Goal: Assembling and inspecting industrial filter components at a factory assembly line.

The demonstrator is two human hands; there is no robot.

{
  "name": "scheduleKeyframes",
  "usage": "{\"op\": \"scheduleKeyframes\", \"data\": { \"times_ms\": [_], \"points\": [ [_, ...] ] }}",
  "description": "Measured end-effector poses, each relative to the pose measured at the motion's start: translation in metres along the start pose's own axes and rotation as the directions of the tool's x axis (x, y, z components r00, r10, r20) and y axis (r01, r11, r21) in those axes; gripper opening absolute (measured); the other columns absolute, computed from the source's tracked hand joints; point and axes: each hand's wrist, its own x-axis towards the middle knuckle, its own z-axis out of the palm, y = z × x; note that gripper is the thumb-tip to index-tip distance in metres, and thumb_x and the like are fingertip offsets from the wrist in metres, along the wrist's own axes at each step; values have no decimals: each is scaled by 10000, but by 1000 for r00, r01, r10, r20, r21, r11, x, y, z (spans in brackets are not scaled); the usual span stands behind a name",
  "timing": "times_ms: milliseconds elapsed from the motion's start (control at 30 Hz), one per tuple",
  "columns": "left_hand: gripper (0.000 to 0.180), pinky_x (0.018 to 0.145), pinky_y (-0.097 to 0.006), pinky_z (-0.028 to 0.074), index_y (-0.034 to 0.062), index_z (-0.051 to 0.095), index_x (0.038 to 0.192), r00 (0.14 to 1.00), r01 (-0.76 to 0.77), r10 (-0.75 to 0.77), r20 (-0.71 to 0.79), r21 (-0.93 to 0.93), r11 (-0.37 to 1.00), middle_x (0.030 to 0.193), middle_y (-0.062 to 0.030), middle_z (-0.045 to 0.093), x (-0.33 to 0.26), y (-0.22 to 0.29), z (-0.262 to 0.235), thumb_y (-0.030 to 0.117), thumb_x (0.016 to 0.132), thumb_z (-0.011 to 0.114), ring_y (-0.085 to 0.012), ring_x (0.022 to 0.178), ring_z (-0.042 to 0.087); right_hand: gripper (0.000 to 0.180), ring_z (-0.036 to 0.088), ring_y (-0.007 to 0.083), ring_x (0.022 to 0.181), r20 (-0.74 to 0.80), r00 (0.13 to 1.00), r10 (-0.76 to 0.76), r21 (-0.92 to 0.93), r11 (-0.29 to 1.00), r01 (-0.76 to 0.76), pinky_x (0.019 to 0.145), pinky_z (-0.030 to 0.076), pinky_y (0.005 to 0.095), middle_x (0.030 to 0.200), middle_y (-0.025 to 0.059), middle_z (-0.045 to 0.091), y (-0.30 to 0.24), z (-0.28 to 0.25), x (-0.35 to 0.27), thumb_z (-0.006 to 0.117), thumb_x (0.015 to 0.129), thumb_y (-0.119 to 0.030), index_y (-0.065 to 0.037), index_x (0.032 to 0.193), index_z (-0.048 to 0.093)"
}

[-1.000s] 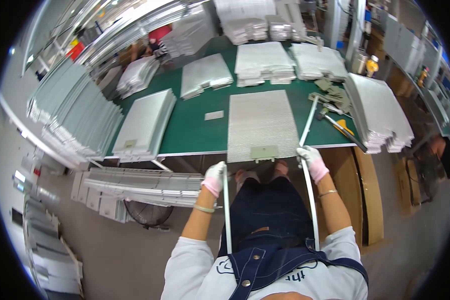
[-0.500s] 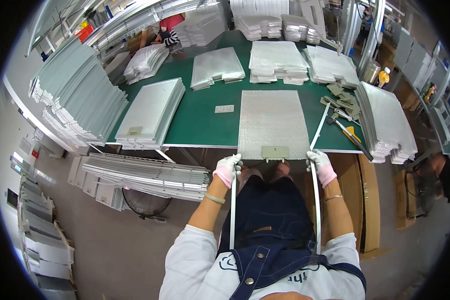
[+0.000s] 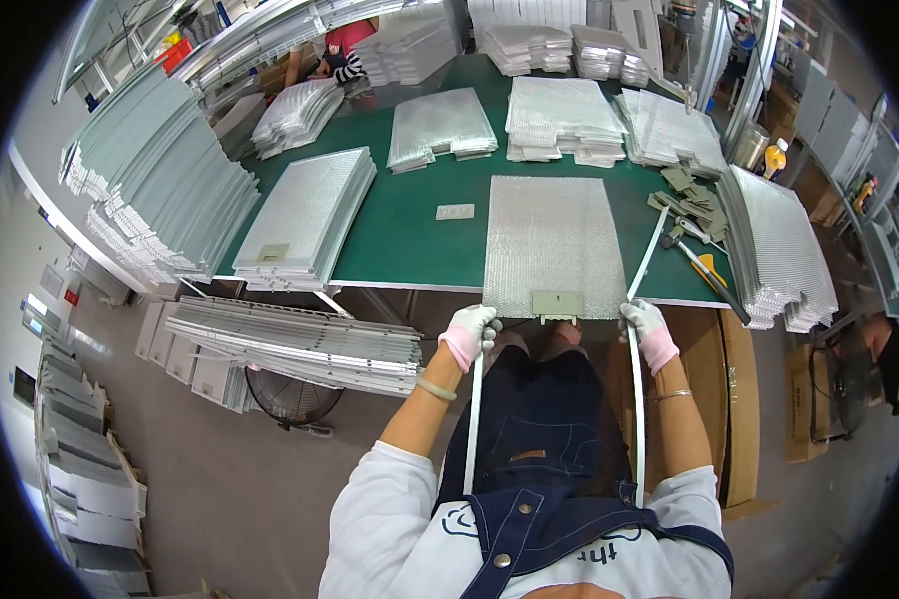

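A silvery mesh panel (image 3: 552, 235) lies on the green table, its near edge reaching over the table's front edge. A grey-green plastic tab (image 3: 557, 304) sits at the middle of that near edge. My gloved left hand (image 3: 469, 334) is closed round a thin white metal strip (image 3: 473, 429) at the panel's near left corner. At the near right corner, my gloved right hand (image 3: 651, 331) grips another metal strip (image 3: 638, 419). A length of strip slants up past the right hand onto the table. Whether the strips join near my body is unclear.
Right of the panel lie a hammer (image 3: 714, 280) and a heap of grey-green tabs (image 3: 699, 205). Stacked mesh sheets (image 3: 559, 115) stand behind; finished-looking framed panels (image 3: 305, 215) are at left. A small pale plate (image 3: 455, 212) lies mid-table. Cardboard boxes (image 3: 739, 399) stand below right.
The whole view has shifted slightly. Both hands keep their grip on the strips at the panel's near corners; the panel lies in the same place.
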Motion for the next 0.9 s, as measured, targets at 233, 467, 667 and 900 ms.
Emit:
{"op": "scheduleKeyframes", "data": {
  "times_ms": [233, 467, 667, 900],
  "points": [
    [69, 360, -207, 344, 72, 508, 813, 999, -31, 31, 31, -11, 999, 664, -46, 545, -9, -3, 0, 116, 859, 537, -67, 457, 449, 182, 523, 102, 549, -31, 1000, -5, 142, 990, 9, 445, 454, 228, 712, 12, 508, 23, 1, 11, 591, 867, -222, -63, 865, 502],
    [54, 543, -325, 482, 61, 531, 821, 999, -27, 29, 14, -126, 992, 745, -71, 565, -20, -14, 3, 114, 832, 526, -189, 605, 552, 120, 482, 106, 505, 80, 992, 101, 456, 881, -127, 420, 427, 250, 712, -2, 463, 30, 5, 10, 567, 846, -123, -104, 894, 458],
    [153, 745, -482, 516, 53, 504, 945, 982, -26, 70, 176, -244, 969, 907, -96, 544, 9, -27, -14, 98, 800, 526, -315, 835, 597, 158, 314, 96, 438, 122, 988, 99, 451, 881, -144, 414, 304, 236, 593, -36, 348, 16, 6, -2, 539, 808, -133, -161, 715, 415],
    [291, 818, -529, 497, -1, 491, 1113, 977, -123, 159, 142, -233, 965, 1047, -133, 580, 6, -20, -17, 117, 854, 554, -352, 947, 598, 175, 486, 106, 583, 217, 976, 33, 362, 925, -112, 525, 467, 282, 730, 1, 506, 20, 10, 11, 576, 840, -155, -90, 988, 509]
  ]
}}
